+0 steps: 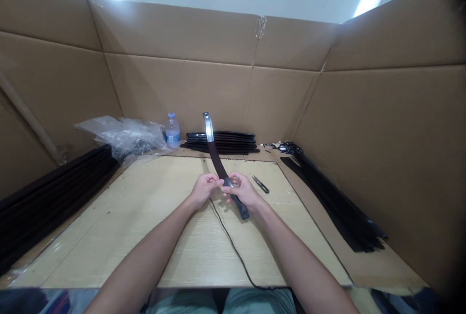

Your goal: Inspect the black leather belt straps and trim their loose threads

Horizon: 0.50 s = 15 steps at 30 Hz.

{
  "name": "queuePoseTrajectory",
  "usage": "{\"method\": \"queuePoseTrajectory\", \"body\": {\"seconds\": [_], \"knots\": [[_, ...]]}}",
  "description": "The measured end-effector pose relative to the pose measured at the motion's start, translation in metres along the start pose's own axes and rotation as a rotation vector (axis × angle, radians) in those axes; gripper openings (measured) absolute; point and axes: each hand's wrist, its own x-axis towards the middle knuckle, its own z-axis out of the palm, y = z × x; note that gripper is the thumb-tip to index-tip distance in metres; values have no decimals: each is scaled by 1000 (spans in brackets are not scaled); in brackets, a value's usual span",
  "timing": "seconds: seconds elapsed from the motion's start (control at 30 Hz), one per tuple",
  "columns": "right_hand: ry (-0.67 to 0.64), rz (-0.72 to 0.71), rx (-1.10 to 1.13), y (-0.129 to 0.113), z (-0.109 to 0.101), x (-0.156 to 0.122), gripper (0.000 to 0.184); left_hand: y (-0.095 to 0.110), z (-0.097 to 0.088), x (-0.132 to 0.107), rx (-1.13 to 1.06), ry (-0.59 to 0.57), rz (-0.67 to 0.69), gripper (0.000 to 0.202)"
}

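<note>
A long curved strip [217, 162] with a bare shiny metal end, a dark brown covered middle and a black lower end stands tilted between my hands. My right hand [243, 190] grips its lower part, thumb across the front and fingers behind. Pinched fingertips of my left hand [204, 190] meet the strip's left edge at the same height. A thin dark cord [229, 239] emerges beneath my left hand and trails to the table's front edge; whether those fingertips also hold it, I cannot tell. Small black thread snips [260, 184] lie right of my right hand.
Dark strips are stacked at the back [222, 143], with more piles of strips on the left [54, 192] and right [331, 197]. A water bottle [172, 132] stands beside crumpled clear plastic [127, 137]. Tall cardboard walls [182, 81] enclose the pale tabletop [120, 226].
</note>
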Motion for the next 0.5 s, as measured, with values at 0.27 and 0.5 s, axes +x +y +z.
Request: {"method": "queuePoseTrajectory", "body": {"seconds": [0.27, 0.5], "knots": [[-33, -41, -44, -10, 4, -5, 30, -1, -2, 1, -3, 56, -3, 32], [75, -147, -185, 1, 10, 2, 27, -2, -3, 3, 33, 78, 7, 34]]}}
